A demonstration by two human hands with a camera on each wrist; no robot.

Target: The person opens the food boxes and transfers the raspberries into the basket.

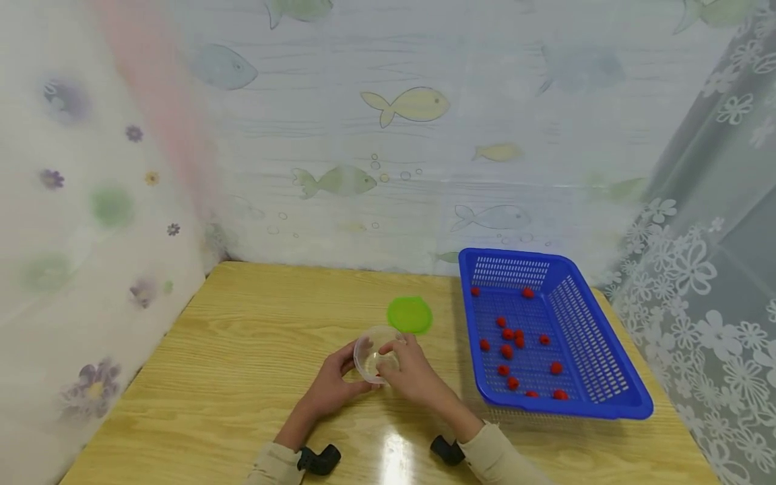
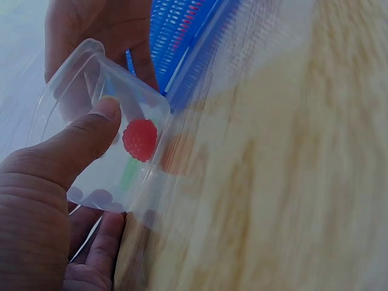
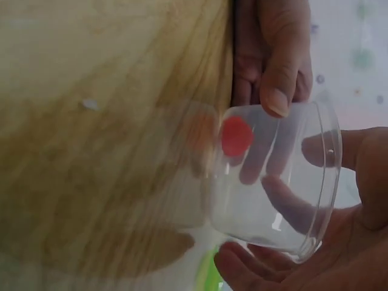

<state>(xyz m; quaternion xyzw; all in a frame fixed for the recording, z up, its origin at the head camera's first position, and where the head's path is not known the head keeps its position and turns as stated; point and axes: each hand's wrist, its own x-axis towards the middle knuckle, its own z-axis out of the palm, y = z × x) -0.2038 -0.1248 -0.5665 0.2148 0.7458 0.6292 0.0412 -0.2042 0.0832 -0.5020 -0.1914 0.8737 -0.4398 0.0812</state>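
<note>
A clear plastic tub stands on the table in front of the person. My left hand grips it from the left side, thumb against the near wall and fingers round the far side. One red raspberry lies at the bottom of the tub, by the wall near the left thumb. My right hand reaches over the rim, with thumb and forefinger inside the tub, spread apart and off the raspberry. Its other fingers stay outside, beside the wall.
A blue plastic basket with several raspberries scattered on its bottom stands to the right. Just behind the tub lies a green lid. Under everything is a wooden table, with patterned curtains at its back and sides.
</note>
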